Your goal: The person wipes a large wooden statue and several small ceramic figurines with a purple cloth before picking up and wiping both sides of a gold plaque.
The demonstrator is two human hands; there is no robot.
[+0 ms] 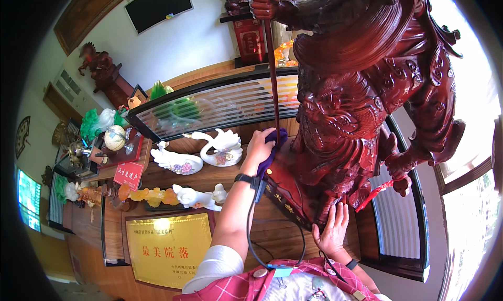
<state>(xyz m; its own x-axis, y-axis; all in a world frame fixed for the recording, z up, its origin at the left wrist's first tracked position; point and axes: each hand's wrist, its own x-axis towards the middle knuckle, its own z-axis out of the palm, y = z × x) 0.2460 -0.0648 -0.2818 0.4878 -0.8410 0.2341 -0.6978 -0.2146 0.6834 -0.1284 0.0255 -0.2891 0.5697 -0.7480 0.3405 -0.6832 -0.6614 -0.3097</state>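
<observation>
A large glossy dark-red carved wooden statue of a robed, bearded figure [342,104] rises in front of me on its carved base [289,187]. Its fist holds a long upright pole [272,61]. At the pole's foot, my left hand [260,146] grips a dark purple cloth [271,153] against the base's left corner. Palm down, my right hand [333,232] rests against the near side of the base by the statue's foot, fingers extended and no cloth in it. Part of the cloth is hidden behind my left hand.
Two white swan figurines [222,150] [177,161] stand left of my left hand. Nearer are a white animal figurine [198,197], yellow carved ornament [153,197] and gold plaque [169,238] with writing. A striped glass panel [220,100] runs behind. A dark cable [249,230] hangs near my left forearm.
</observation>
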